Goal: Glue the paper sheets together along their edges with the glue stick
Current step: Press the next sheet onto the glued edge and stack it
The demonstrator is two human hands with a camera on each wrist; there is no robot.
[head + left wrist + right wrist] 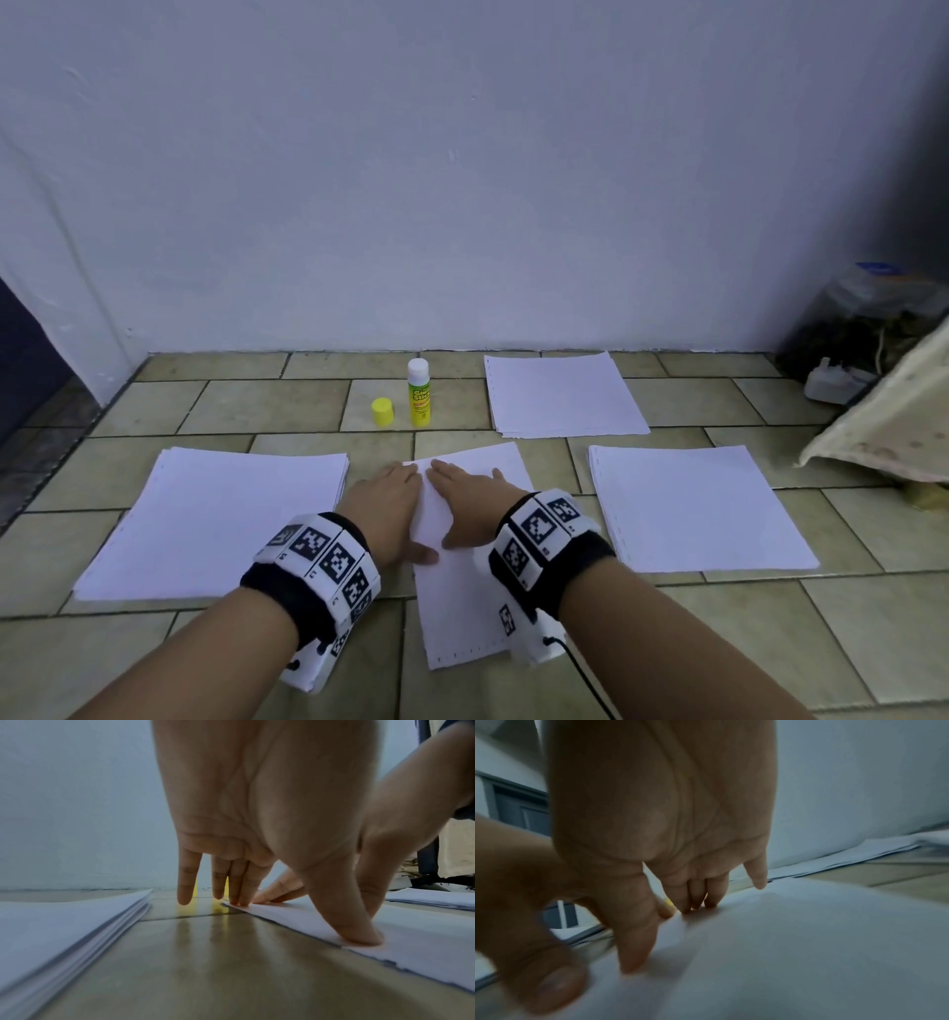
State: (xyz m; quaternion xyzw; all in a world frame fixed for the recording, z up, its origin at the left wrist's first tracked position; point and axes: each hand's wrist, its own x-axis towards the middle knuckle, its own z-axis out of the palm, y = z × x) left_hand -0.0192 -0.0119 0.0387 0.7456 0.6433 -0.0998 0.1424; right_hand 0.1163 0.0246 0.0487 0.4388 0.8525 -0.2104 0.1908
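Observation:
A white paper sheet (462, 611) lies on the tiled floor in front of me, seen also in the left wrist view (411, 949) and the right wrist view (808, 953). My left hand (393, 501) lies flat along its left edge, fingers straight, thumb pressing the paper's edge (359, 939). My right hand (475, 496) presses flat on the sheet beside it, fingers straight (698, 898). The glue stick (418, 393) stands upright and uncapped beyond the sheet. Its yellow cap (382, 411) sits on the floor to its left.
Three stacks of white paper lie around: one at the left (221, 519), one at the right (693, 509), one at the back right (562, 395). A white wall rises behind. A cloth (893, 426) and a plastic jar (852, 329) fill the far right corner.

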